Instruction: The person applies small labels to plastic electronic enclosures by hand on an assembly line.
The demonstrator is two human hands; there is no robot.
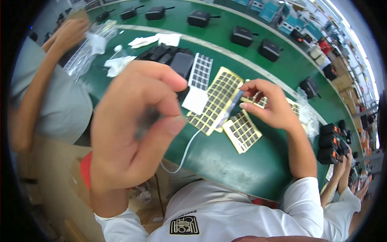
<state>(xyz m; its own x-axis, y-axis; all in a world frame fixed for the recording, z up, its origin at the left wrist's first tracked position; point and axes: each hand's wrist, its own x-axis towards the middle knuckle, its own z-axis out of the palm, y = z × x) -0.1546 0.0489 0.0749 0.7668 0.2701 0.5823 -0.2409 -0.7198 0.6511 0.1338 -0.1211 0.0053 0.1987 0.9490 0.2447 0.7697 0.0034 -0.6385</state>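
My left hand (pixel 129 125) is raised close to the camera, its fingers curled toward the thumb. A blurred dark patch shows inside the curl; I cannot make out what it is. Over the green table my right hand (pixel 270 103) has thumb and forefinger apart, with nothing seen between their tips. It hovers by the right edge of a yellowish sheet (pixel 219 94) bearing a grid of dark square pads. A smaller sheet piece (pixel 242 131) with similar pads lies in front of it. More such sheet (pixel 293 105) is partly hidden behind my right hand.
A pale sheet of grey squares (pixel 200 70), a white square (pixel 195 101) and a dark case (pixel 181 63) lie beyond my left hand. A white cable (pixel 186 151) hangs over the front edge. Black boxy devices (pixel 242 36) line the far side. Co-workers' arms (pixel 40 88) show at both sides.
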